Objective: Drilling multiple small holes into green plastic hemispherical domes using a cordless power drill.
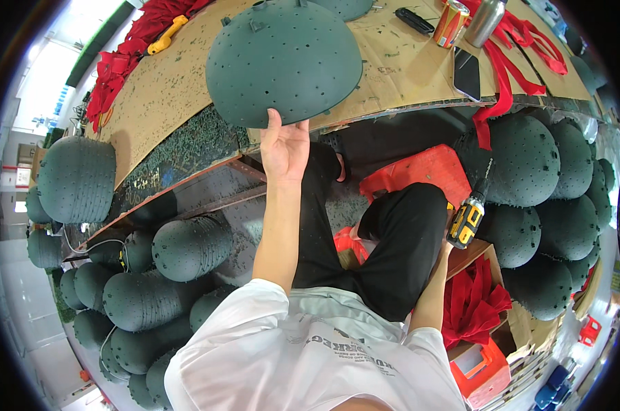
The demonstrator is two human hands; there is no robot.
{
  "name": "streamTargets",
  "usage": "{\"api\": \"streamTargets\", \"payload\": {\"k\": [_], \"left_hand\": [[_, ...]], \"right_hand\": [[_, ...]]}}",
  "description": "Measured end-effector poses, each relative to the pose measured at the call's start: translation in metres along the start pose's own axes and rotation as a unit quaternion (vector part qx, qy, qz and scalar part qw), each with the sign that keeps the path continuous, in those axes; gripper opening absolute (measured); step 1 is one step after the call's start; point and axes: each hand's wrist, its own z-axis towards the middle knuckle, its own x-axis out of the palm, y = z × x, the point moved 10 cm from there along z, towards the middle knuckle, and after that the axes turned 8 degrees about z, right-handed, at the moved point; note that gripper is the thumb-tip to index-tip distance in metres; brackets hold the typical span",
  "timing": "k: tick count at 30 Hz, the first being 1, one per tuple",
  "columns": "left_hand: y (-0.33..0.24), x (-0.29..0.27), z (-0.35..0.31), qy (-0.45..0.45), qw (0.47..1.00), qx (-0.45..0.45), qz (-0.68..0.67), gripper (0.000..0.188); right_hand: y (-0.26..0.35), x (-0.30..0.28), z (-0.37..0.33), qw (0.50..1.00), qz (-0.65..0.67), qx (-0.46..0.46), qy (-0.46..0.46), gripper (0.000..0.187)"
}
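A dark green plastic half-dome [282, 65], dotted with small holes, sits at the near edge of the cardboard-covered table. My left hand [284, 147] grips its near rim, thumb on the outer face and fingers tucked under the edge, where they are partly hidden. Down at my right side, by my knee, my right hand [449, 236] is closed round a yellow and black cordless drill [466, 220]. The drill's long bit points up and away, beside a stack of green domes [519, 161]. Most of my right hand's fingers are hidden behind the drill.
Red fabric straps [505, 75], a phone [466, 74], a drink can [451, 24] and a metal bottle [485, 24] occupy the table's right. A yellow tool [167, 35] lies far left. Nested domes [145, 301] crowd the left floor. A red stool [419, 175] stands under the table.
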Motion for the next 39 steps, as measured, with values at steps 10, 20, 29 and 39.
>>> {"api": "streamTargets", "payload": {"k": [10, 20, 29, 39], "left_hand": [[-0.017, -0.001, 0.007, 0.053, 0.998, 0.022, 0.027, 0.034], [-0.044, -0.013, -0.007, 0.079, 0.996, 0.000, 0.049, 0.039], [-0.069, -0.029, 0.029, 0.080, 0.987, -0.061, 0.127, 0.040], [-0.101, -0.074, 0.067, -0.057, 0.973, -0.073, 0.212, 0.036]], "right_hand": [[-0.007, -0.002, 0.003, 1.000, 0.008, 0.017, -0.012, 0.016], [-0.018, -0.009, 0.000, 0.999, 0.003, 0.032, -0.009, 0.016], [-0.028, -0.035, -0.010, 0.999, -0.016, 0.050, -0.012, 0.015], [-0.029, -0.042, -0.013, 0.998, -0.021, 0.060, -0.004, 0.015]]}}
